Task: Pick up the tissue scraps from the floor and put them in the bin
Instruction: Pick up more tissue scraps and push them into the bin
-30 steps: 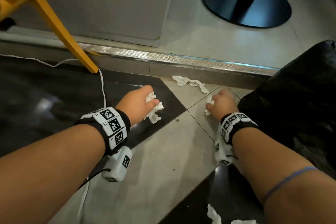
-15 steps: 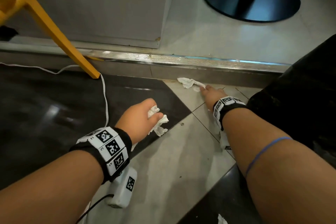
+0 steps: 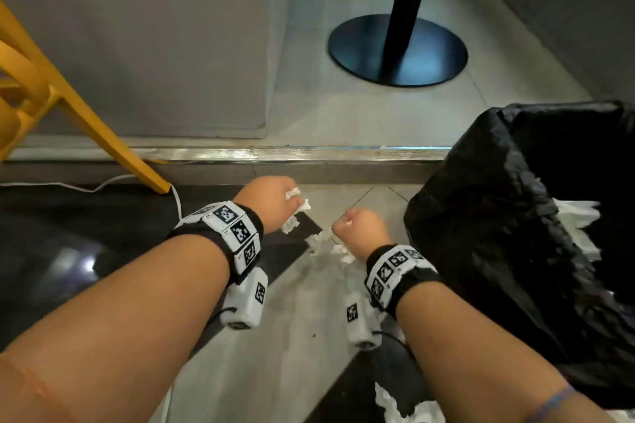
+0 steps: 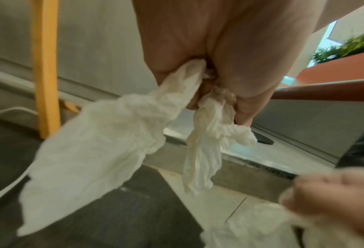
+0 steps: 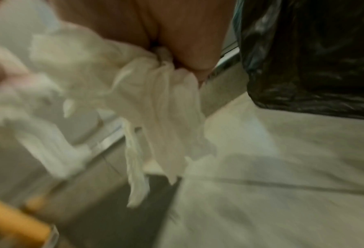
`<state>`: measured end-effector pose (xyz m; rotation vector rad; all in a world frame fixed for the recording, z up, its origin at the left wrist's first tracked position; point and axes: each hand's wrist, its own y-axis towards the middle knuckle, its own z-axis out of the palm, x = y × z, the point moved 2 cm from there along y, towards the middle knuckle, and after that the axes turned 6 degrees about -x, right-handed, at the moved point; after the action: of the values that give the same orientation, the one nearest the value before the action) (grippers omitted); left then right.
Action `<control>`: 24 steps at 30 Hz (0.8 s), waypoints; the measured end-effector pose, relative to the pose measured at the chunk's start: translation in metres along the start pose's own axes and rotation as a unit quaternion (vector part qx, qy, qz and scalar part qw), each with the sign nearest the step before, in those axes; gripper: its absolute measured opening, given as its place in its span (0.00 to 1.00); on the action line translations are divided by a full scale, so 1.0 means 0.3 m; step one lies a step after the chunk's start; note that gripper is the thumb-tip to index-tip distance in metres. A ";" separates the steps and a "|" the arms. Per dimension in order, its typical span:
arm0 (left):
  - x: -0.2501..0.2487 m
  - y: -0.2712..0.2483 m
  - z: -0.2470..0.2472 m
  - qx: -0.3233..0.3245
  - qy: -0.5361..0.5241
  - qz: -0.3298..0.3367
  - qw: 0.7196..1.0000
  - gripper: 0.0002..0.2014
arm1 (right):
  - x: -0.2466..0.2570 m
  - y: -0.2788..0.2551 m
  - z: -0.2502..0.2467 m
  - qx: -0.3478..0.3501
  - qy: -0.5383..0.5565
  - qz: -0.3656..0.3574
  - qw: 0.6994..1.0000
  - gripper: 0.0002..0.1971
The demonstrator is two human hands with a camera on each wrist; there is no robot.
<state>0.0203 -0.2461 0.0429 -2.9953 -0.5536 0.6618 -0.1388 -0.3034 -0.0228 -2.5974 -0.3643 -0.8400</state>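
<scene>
Tissue scraps [image 3: 296, 209] are hanging from the gripping left hand [image 3: 271, 204]; the right hand [image 3: 360, 230] is clutching more [image 5: 161, 107] near the bin [image 3: 515, 216].

Each bare forearm wore a black wristband [image 3: 220, 237] faced with white, black-patterned marker tiles; a white camera box [image 3: 245, 300] with a black cable hung beneath.

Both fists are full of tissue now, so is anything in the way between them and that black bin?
Nothing visible. The right hand and left hand grip tissue scraps; the bin stands just to their right, its mouth open, only bare floor between.
</scene>
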 end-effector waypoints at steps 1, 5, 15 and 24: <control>-0.034 0.006 -0.020 -0.005 0.000 0.007 1.000 0.15 | 0.041 -0.014 -0.079 -0.032 0.030 -0.014 0.999 0.05; -0.169 0.020 -0.057 -0.046 -0.066 -0.001 0.997 0.13 | 0.180 -0.104 -0.447 -0.171 0.140 -0.089 0.971 0.12; -0.306 0.001 0.171 0.003 -0.117 -0.025 0.993 0.12 | 0.028 -0.430 -1.077 -0.545 0.068 -0.102 0.829 0.20; -0.472 0.015 0.133 -0.058 -0.252 -0.040 0.965 0.12 | -0.208 -0.417 -1.037 -0.187 -0.271 0.100 0.939 0.25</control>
<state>-0.1144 -0.3016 0.0633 -2.8722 -0.7464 1.4464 -0.3891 -0.3347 0.2066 -3.1336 -0.0802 -0.1103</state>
